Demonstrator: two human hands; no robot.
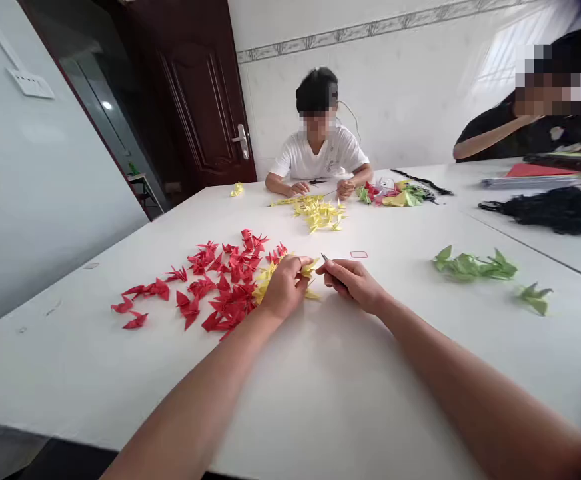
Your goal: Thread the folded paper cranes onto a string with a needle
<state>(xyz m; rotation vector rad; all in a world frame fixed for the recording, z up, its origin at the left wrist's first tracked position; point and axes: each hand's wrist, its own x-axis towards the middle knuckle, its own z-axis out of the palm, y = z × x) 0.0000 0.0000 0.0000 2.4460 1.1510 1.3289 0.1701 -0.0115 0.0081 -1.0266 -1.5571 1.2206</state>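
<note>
White counter [343, 387] space is being taken by folded red cranes [230, 301]; beside them a yellow crane [309, 269], perhaps unfinished, is being pinched by the left hand [285, 285], a pointed tool [325, 257] by the right hand [350, 281].

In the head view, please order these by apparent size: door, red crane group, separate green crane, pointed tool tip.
1. Door
2. Red crane group
3. Separate green crane
4. Pointed tool tip, in the right hand

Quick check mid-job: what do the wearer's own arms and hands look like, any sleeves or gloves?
The bare, ungloved left hand and bare, ungloved right hand lead to uncovered forearms; no sleeves, watch or bracelet show in view.
</note>
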